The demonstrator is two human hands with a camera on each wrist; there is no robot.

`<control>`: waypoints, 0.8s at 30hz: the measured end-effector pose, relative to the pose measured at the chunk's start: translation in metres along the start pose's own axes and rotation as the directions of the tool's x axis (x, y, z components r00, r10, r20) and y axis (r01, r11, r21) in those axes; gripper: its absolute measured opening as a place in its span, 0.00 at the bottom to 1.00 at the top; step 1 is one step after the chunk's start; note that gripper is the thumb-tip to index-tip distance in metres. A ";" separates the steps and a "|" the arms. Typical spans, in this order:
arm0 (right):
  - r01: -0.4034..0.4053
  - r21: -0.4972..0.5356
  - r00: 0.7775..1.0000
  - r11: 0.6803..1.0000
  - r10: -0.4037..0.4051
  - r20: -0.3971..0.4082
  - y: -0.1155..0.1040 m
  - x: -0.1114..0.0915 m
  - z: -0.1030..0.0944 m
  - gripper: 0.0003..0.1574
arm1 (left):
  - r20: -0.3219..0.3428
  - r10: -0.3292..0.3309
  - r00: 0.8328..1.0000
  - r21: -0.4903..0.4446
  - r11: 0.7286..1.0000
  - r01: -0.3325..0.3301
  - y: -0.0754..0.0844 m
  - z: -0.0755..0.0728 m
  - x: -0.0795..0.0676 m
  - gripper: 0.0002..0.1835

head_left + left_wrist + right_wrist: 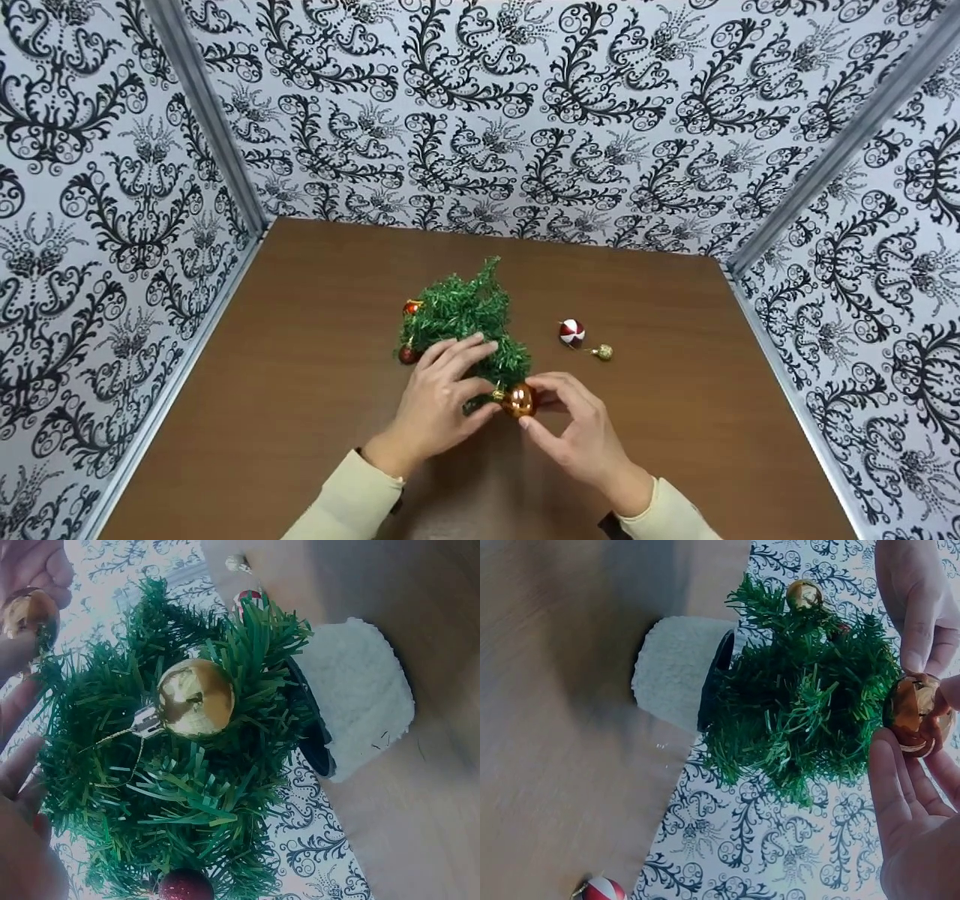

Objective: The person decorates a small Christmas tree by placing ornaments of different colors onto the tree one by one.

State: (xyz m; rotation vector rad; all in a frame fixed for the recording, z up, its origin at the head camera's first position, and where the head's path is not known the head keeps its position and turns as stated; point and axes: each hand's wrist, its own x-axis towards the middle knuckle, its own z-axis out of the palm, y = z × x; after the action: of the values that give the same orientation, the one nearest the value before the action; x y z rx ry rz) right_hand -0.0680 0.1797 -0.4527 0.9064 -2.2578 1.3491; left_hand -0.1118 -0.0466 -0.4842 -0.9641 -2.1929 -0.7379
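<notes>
A small artificial Christmas tree (461,307) stands in a white fuzzy pot (360,697). My right hand (581,431) pinches a shiny orange-gold bauble (520,400) between thumb and fingers at the tree's near right side. At the bauble's gold cap, the thumb and index finger of my left hand (442,394) close in from the left. Its other fingers spread over the green branches. On the tree hang another gold bauble (196,697), a dark red glittery bauble (186,886) and, at the far left, a red and gold ornament (412,307).
On the brown table (315,300), right of the tree, lie a red and white striped bauble (571,332) and a small gold bauble (602,352). Walls with black scroll patterns (480,112) enclose the table at the back and sides.
</notes>
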 end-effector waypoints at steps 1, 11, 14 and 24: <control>-0.009 0.006 1.000 1.000 0.009 0.002 0.000 0.000 0.000 0.30 | 0.003 -0.001 1.000 0.007 1.000 0.001 0.000 0.000 0.000 0.09; -0.109 0.027 0.993 0.994 0.108 0.052 0.017 -0.016 0.010 0.27 | -0.071 0.043 0.997 0.012 0.999 -0.042 0.001 -0.003 -0.002 0.04; -0.133 0.029 0.988 0.991 0.130 0.078 0.032 -0.024 0.016 0.28 | -0.100 0.079 0.992 0.018 0.997 -0.077 0.000 -0.003 -0.003 0.04; -0.146 0.085 0.977 0.986 0.130 0.168 0.048 -0.036 0.029 0.28 | -0.082 0.094 0.992 0.011 0.996 -0.093 0.001 -0.007 -0.007 0.06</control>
State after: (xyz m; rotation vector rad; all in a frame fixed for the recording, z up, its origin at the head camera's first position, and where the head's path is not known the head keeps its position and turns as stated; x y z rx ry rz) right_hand -0.0739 0.1826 -0.5194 0.9368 -2.4362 1.5063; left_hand -0.1047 -0.0537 -0.4846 -1.0073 -2.0633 -0.7126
